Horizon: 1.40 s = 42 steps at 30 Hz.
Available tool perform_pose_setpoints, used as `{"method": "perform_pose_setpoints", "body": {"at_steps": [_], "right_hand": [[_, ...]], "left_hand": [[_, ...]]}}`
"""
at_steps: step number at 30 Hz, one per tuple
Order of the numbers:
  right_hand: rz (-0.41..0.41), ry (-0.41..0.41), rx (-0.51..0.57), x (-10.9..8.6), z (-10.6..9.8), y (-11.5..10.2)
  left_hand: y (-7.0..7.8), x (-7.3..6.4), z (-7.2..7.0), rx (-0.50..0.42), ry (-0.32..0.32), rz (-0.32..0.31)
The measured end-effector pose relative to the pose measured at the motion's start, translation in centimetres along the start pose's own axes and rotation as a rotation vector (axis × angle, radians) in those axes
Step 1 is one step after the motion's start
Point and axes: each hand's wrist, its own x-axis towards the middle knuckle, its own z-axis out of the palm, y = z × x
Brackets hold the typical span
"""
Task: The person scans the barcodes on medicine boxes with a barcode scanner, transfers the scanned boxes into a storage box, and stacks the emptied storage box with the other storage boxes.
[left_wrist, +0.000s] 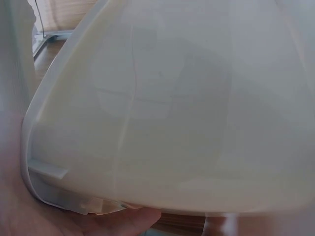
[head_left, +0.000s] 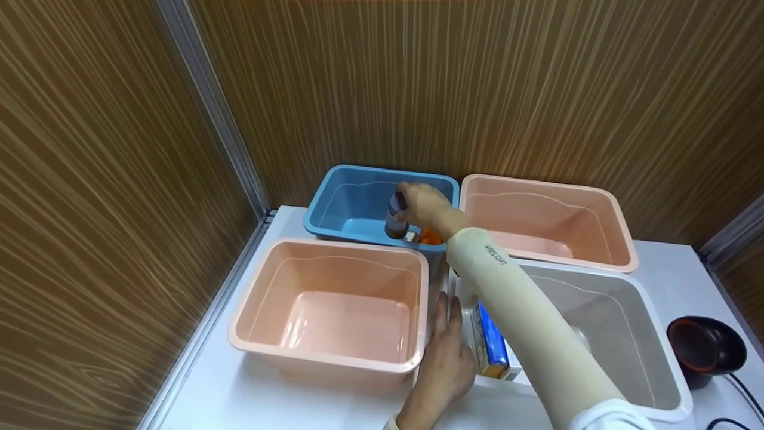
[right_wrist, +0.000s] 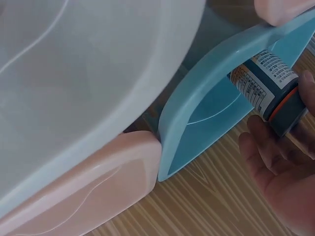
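My right hand [head_left: 427, 206] pinches the dark capped end of a bottle [head_left: 396, 216] and holds it inside the blue bin [head_left: 325, 191]. In the right wrist view, this bottle [right_wrist: 266, 81] has a dark blue cap, an orange ring and a printed white and blue label. Beside it in the bin lie an orange item [head_left: 430, 237] and a small whitish item [head_left: 411, 236]. My left hand [head_left: 446, 364] is at the left side of the grey-white bin [head_left: 641, 316], its fingers extended. In the left wrist view, this hand [left_wrist: 98, 223] touches the bin's corner rim.
A pink bin [head_left: 328, 361] stands at the front left and another pink bin [head_left: 624, 245] at the back right. Inside the grey-white bin are a blue box [head_left: 491, 334] and a white item. A dark round object [head_left: 707, 346] with a cable sits far right. Wood-grain walls [head_left: 388, 89] enclose the table.
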Motion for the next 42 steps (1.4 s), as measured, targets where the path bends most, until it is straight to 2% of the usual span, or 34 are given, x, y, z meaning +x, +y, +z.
{"method": "perform_pose_setpoints", "body": {"at_steps": [11, 18, 22, 30, 37, 42], "right_hand": [[-0.003, 0.013, -0.03, 0.3, 0.3, 0.8], [0.001, 0.039, -0.029, 0.9, 0.7, 0.5], [0.018, 0.052, -0.038, 1.3, 0.8, 0.5], [0.062, 0.056, -0.021, 2.2, 1.1, 0.4], [0.038, 0.085, -0.043, 2.6, 1.7, 0.2], [0.048, 0.065, 0.019, 2.8, 2.3, -0.4]], "left_hand": [[0.2, -0.5, 0.1, 0.007, -0.006, 0.004], [0.1, -0.5, 0.0, -0.022, -0.035, -0.076], [0.1, -0.5, 0.0, -0.041, -0.041, -0.091], [-0.1, -0.6, -0.2, -0.047, -0.038, -0.052], [-0.5, -0.9, -0.1, -0.037, -0.025, -0.013], [-0.6, -1.1, -0.2, -0.055, -0.032, -0.036]]}}
